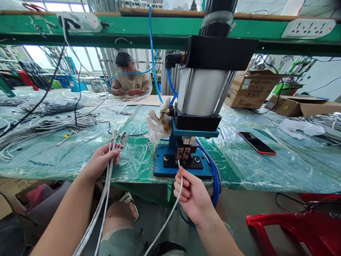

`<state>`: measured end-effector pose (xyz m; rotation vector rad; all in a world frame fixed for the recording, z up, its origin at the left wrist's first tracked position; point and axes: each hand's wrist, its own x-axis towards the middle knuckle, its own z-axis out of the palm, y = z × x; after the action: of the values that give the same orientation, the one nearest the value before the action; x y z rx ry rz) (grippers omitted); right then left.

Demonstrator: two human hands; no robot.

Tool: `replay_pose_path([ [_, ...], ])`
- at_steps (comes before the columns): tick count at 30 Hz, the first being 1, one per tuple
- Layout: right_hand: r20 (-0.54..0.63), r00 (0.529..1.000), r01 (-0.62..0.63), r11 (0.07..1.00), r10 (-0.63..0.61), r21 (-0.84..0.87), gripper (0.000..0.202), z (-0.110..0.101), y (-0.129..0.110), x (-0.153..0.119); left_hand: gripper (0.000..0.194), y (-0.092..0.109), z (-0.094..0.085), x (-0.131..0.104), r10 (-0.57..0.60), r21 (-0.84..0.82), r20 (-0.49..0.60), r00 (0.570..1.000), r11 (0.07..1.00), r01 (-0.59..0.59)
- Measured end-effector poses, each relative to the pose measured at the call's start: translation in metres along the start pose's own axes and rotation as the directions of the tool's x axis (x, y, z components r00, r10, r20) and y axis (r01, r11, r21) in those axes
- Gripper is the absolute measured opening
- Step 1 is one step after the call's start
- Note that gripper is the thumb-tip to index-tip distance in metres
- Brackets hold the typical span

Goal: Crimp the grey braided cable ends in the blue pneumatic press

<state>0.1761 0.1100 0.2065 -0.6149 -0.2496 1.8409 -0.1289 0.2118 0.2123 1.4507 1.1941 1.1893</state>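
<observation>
My left hand is closed around a bundle of grey-white cables, whose metal connector ends stick up past the fingers. The cables trail down over the table edge toward my lap. With thumb and fingers, my right hand pinches a single braided cable. Its tip points up into the jaws of a pneumatic press; the very end is hidden there. The press stands on a blue base plate at the table's front edge.
An orange-edged phone lies right of the press. Cable piles cover the left, and cardboard boxes stand back right. Crumpled tissue hangs beside the press. Across the table sits a person. A red stool is lower right.
</observation>
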Motion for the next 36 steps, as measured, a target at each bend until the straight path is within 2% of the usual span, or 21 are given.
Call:
replay_pose_path([
  [19,0.011,1.0,0.017,1.0,-0.017,-0.02,0.026,-0.004,0.003,0.0,0.028,0.001,0.0,0.0,-0.007,0.004,-0.005,1.0,1.0,0.007],
  [24,0.049,0.997,0.06,0.99,-0.054,-0.126,0.029,-0.003,0.002,-0.003,0.028,-0.004,0.0,0.002,-0.014,-0.007,0.003,1.0,1.0,0.014],
  [27,0.117,0.992,0.08,0.947,-0.045,-0.312,0.032,0.001,-0.001,-0.011,0.029,-0.001,0.0,0.004,-0.024,-0.009,-0.026,0.999,1.0,0.023],
  [30,0.171,0.984,0.068,0.787,0.047,-0.613,0.037,-0.01,0.002,-0.029,0.029,0.016,0.008,-0.005,0.009,-0.003,-0.116,0.993,1.0,-0.009],
  [31,0.184,0.976,0.051,0.704,0.115,-0.708,0.036,-0.02,0.005,-0.035,0.029,0.023,0.013,-0.012,0.015,-0.021,-0.155,0.988,1.0,-0.019],
  [33,0.139,0.962,-0.003,0.517,0.236,-0.856,0.032,-0.05,0.015,-0.048,0.029,0.035,0.031,-0.035,0.005,-0.077,-0.207,0.978,0.997,-0.022],
  [35,0.129,0.974,0.076,0.267,0.186,-0.961,0.025,-0.085,0.026,-0.057,0.03,0.04,0.056,-0.066,-0.048,-0.134,-0.187,0.981,0.991,0.023],
  [36,0.116,0.99,0.102,0.153,0.084,-0.983,0.023,-0.101,0.03,-0.061,0.031,0.04,0.072,-0.082,-0.094,-0.163,-0.159,0.983,0.984,0.067],
])
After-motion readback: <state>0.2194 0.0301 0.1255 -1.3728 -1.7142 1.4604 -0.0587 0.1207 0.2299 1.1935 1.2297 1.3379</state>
